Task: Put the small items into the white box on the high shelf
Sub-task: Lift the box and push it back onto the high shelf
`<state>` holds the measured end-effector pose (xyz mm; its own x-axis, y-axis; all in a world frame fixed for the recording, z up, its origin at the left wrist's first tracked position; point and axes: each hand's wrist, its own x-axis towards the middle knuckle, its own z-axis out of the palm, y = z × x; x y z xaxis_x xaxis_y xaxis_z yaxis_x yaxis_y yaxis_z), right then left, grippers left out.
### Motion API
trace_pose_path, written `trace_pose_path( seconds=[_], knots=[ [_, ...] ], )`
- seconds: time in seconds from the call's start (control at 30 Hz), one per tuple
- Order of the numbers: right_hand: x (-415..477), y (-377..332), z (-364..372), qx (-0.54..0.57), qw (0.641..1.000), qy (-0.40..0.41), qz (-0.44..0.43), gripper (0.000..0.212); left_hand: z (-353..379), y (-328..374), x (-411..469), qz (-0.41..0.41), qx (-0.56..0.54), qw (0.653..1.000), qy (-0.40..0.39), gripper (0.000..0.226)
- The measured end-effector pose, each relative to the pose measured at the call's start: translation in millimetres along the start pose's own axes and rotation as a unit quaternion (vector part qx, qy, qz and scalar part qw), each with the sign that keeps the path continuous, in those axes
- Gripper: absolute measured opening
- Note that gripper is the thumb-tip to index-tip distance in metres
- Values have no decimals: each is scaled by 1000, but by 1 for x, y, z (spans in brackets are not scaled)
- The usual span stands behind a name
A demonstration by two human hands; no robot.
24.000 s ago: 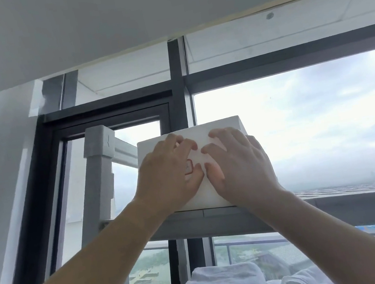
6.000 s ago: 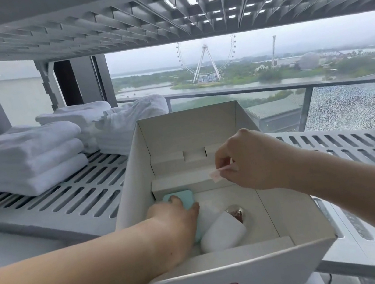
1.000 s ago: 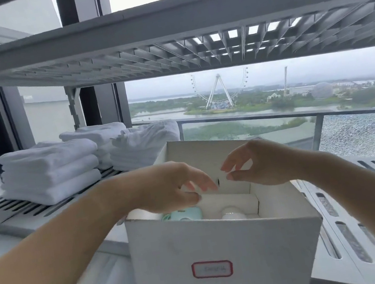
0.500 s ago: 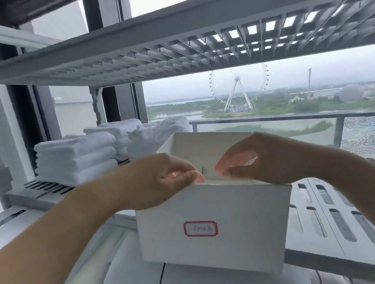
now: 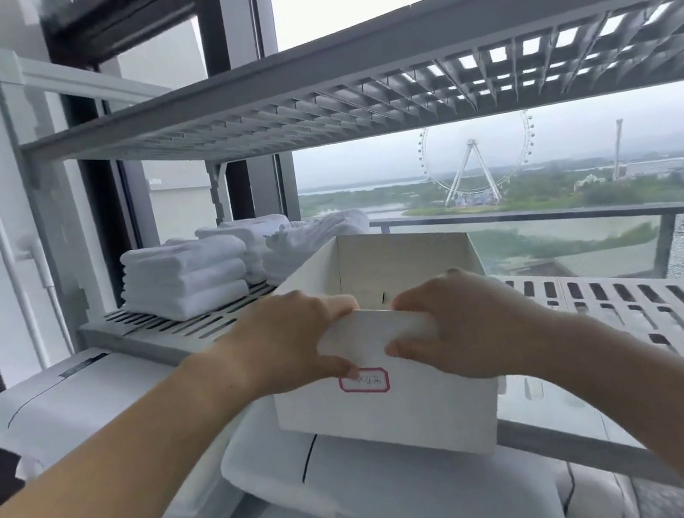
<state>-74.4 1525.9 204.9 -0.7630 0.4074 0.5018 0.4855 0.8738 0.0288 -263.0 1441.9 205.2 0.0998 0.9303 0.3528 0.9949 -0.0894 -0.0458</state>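
The white box (image 5: 405, 414) with a red-framed label on its front is held above the slatted middle shelf (image 5: 634, 302), tilted a little. My left hand (image 5: 295, 342) grips the left part of its front rim, thumb on the front wall near the label. My right hand (image 5: 463, 329) grips the same rim just to the right. The box is open on top and its back wall shows; the small items inside are hidden from this angle. The high shelf (image 5: 349, 92) runs across above the box.
Stacks of folded white towels (image 5: 186, 279) lie on the left of the middle shelf. White appliances (image 5: 368, 492) stand below the box. A white wall and pipe are at the left, and window glass with a balcony rail is behind the rack.
Both hands have closed on the box's front rim, and the box is higher against the rack. The view has tilted up, so the teal and white items inside are no longer visible.
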Motion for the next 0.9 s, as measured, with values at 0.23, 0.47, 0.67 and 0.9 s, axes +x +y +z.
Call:
trace_pose_path(
  seconds=[0.23, 0.47, 0.67, 0.9],
  knots=[
    [-19, -13, 12, -60, 991, 117, 10, 26, 13, 4, -7, 10, -15, 994, 104, 31],
    [-35, -30, 36, -173, 968, 175, 41, 58, 31, 12, -19, 17, 44, 979, 201, 51],
    [-42, -39, 52, -176, 958, 217, 65, 70, 47, 11, -33, 47, 103, 969, 218, 76],
    [-47, -64, 60, -154, 955, 250, 39, 67, 47, -5, -52, 66, 108, 961, 245, 95]
  ],
)
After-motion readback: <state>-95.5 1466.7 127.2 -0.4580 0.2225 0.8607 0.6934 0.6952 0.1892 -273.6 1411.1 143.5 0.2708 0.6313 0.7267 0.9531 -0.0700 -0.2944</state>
